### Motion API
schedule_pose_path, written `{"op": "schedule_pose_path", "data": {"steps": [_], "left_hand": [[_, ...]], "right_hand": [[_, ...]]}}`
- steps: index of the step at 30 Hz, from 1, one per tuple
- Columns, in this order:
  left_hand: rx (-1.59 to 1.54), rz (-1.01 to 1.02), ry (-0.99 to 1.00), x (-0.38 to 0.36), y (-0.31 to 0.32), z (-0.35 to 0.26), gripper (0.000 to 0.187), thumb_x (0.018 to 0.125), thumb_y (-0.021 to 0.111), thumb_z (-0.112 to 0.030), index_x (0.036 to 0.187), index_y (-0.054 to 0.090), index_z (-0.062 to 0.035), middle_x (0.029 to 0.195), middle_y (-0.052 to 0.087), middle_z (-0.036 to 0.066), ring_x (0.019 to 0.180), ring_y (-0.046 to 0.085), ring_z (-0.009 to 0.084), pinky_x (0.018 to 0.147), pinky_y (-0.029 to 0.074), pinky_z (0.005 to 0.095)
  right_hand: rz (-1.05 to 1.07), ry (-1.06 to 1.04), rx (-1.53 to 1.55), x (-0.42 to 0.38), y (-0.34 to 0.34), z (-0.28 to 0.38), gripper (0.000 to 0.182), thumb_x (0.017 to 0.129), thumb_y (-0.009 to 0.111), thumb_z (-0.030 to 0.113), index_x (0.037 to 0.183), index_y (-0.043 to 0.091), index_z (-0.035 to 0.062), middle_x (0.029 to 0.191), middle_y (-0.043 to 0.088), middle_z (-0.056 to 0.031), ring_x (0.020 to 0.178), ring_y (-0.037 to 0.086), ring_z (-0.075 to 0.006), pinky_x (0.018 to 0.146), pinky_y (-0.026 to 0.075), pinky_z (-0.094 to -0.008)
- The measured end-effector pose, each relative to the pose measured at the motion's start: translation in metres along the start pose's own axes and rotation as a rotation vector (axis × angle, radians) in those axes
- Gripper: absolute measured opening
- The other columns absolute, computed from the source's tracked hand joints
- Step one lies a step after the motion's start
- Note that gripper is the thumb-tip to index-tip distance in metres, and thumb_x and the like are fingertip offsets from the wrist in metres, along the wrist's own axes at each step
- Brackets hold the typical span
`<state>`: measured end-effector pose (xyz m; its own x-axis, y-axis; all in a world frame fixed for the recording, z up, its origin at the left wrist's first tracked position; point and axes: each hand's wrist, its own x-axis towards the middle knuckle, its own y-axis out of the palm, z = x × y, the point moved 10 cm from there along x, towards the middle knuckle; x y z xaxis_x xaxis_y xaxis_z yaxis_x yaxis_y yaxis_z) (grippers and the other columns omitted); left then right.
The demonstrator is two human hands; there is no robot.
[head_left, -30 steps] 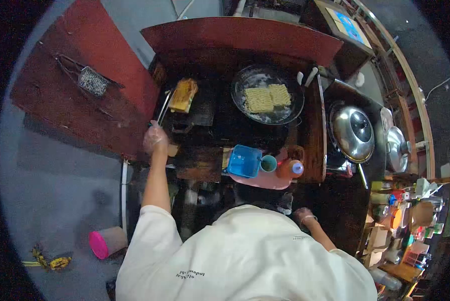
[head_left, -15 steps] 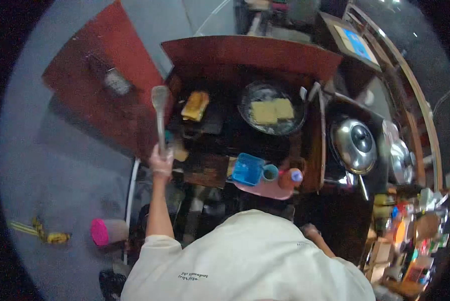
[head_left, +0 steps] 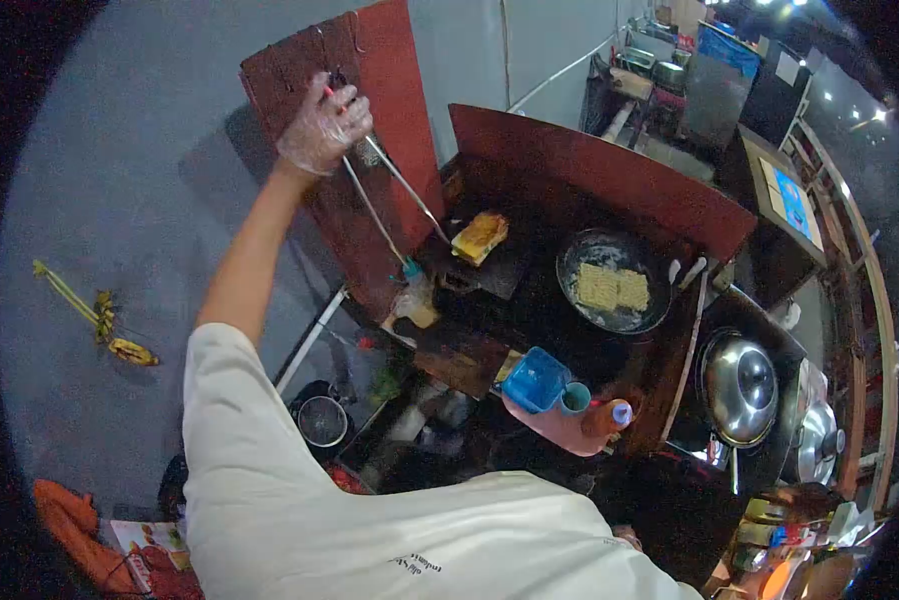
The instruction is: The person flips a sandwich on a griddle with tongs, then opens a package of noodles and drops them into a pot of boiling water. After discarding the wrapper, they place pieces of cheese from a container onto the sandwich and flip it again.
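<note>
My left hand (head_left: 321,125), in a clear plastic glove, is raised before the red panel. Its fingers curl around the upper end of long metal tongs (head_left: 394,175), whose two slim arms spread downward. One arm ends close to the toasted bread (head_left: 480,238) on the dark griddle, the other by a teal-topped item (head_left: 411,268) above a yellowish container (head_left: 416,303). Only a sliver of my right hand (head_left: 627,537) shows beyond my shirt, its fingers hidden. Two noodle blocks (head_left: 614,288) lie side by side in a black pan (head_left: 572,262).
A pink tray (head_left: 517,414) carries a blue basket (head_left: 535,380), a teal cup (head_left: 575,397) and an orange bottle (head_left: 609,416). Red boards (head_left: 609,165) fence the cooking area. A lidded pan (head_left: 739,390) stands right. Bananas (head_left: 132,351) and a strainer (head_left: 322,421) are left.
My left hand has gone up toward the red panel, and the tongs have swung from pointing up to pointing down. My view has shifted left. Less of my right hand shows.
</note>
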<state>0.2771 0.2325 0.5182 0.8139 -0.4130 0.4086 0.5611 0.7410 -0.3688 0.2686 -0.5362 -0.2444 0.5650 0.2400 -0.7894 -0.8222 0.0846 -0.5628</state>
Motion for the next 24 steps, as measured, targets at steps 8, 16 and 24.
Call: {"op": "schedule_pose_path", "data": {"steps": [8, 16, 24], "left_hand": [[0.024, 0.056, -0.040, -0.030, 0.037, 0.048, 0.037, 0.077, 0.065, -0.007, 0.113, 0.060, -0.0166, 0.133, 0.055, 0.003, 0.130, 0.045, 0.0266, 0.112, 0.023, 0.0648], [0.003, 0.110, -0.091, -0.052, 0.061, 0.036, 0.038, 0.075, 0.066, -0.007, 0.112, 0.062, -0.0140, 0.138, 0.052, 0.003, 0.133, 0.042, 0.0275, 0.114, 0.022, 0.0625], [0.028, 0.093, 0.080, -0.106, 0.107, 0.023, 0.060, 0.086, 0.045, 0.001, 0.144, 0.041, -0.0104, 0.153, 0.036, 0.009, 0.142, 0.032, 0.0281, 0.119, 0.018, 0.0551]], "right_hand": [[0.042, 0.092, 0.060, -0.067, -0.035, -0.043, 0.025, 0.085, 0.058, 0.028, 0.095, 0.071, 0.0097, 0.095, 0.070, -0.0139, 0.086, 0.065, -0.0326, 0.077, 0.051, -0.0443], [-0.241, 0.023, 0.108, -0.208, -0.285, -0.025, 0.028, 0.085, 0.060, 0.033, 0.095, 0.071, 0.0092, 0.094, 0.070, -0.0135, 0.086, 0.065, -0.0318, 0.079, 0.051, -0.0436], [-1.172, -0.352, 0.013, -0.235, -0.566, 0.106, 0.032, 0.085, 0.061, 0.037, 0.095, 0.070, 0.0087, 0.093, 0.069, -0.0130, 0.086, 0.064, -0.0310, 0.080, 0.050, -0.0429]]}}
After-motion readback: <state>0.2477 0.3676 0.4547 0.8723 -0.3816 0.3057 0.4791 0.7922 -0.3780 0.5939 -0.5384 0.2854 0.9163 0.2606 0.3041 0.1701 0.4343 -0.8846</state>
